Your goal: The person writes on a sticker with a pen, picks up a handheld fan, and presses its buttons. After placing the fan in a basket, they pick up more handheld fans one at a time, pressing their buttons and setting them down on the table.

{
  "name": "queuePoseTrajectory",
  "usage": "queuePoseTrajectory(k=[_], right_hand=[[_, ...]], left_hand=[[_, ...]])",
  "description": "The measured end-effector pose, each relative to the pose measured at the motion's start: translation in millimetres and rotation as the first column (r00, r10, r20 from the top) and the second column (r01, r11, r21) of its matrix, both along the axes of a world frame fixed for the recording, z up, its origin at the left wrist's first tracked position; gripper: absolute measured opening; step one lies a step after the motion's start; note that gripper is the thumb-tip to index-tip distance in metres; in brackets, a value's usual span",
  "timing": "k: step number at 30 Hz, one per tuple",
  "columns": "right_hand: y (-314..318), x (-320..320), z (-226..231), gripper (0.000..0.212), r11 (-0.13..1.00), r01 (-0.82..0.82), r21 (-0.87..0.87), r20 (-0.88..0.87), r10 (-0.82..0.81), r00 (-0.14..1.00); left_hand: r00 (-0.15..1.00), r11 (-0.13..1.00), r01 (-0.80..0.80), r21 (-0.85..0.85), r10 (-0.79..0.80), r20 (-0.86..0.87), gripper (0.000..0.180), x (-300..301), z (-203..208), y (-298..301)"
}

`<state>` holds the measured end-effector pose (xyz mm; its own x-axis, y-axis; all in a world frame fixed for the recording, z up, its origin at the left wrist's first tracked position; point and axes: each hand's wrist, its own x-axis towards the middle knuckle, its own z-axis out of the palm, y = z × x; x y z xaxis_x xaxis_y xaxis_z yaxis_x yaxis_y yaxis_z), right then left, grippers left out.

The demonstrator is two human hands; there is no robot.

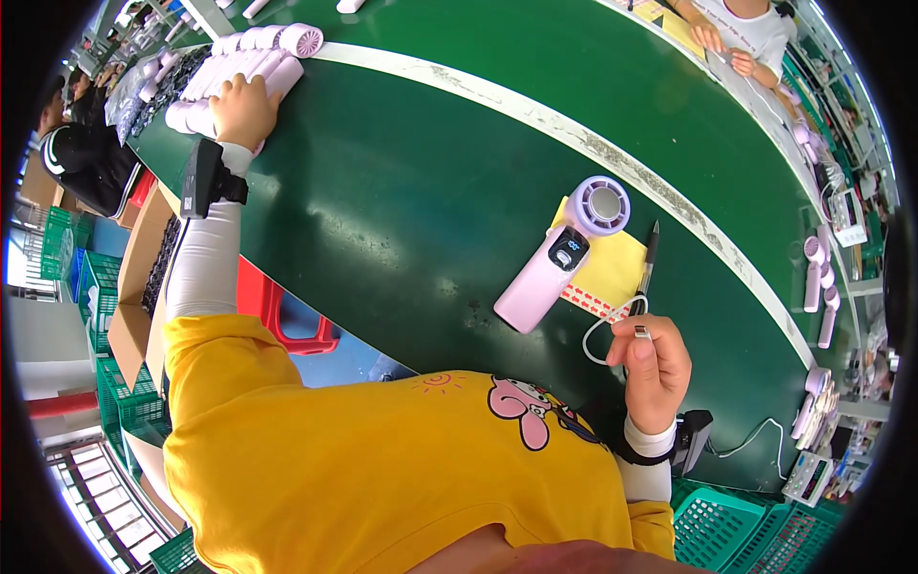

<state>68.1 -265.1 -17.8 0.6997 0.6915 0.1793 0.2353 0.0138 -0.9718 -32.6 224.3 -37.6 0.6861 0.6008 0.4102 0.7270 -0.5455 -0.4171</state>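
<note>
At the far left, my left hand is closed over the near end of a pale purple handheld fan, one of several lying side by side in a row; its fingertips are partly hidden. My right hand pinches the metal-tipped plug of a white cable between thumb and fingers. In front of me another handheld fan lies on the green table, its small display lit and its round head resting on a yellow paper. This fan and the plug are apart.
A black pen lies beside the yellow paper, near a strip of red arrow stickers. The cable's far part leads toward a small meter box at right. A white strip crosses the table. Across it, a person's hands work.
</note>
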Motion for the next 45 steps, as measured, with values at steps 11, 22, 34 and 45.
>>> queuePoseTrajectory(k=[11,22,34,45], right_hand=[[1.7,4.1,-3.7,0.027,1.0,0.03,-0.004,-0.059,-0.03,0.998],[1.1,5.9,-1.8,0.029,0.999,-0.019,-0.045,-0.065,0.016,0.998],[-1.3,3.4,-0.3,0.028,0.999,0.012,-0.045,-0.068,-0.015,0.998],[1.7,4.2,-1.4,0.027,0.999,-0.004,-0.046,-0.071,0.001,0.997]], left_hand=[[0.993,0.985,-0.112,-0.133,0.114,0.006,0.048,9.8,-3.9,41.0],[0.95,0.936,-0.309,-0.169,0.311,-0.015,0.052,11.5,-0.4,38.3],[0.962,0.956,-0.258,-0.14,0.268,0.057,0.051,13.1,-7.6,29.0],[0.937,0.941,-0.332,-0.062,0.337,0.089,0.048,21.6,-5.2,28.2]])
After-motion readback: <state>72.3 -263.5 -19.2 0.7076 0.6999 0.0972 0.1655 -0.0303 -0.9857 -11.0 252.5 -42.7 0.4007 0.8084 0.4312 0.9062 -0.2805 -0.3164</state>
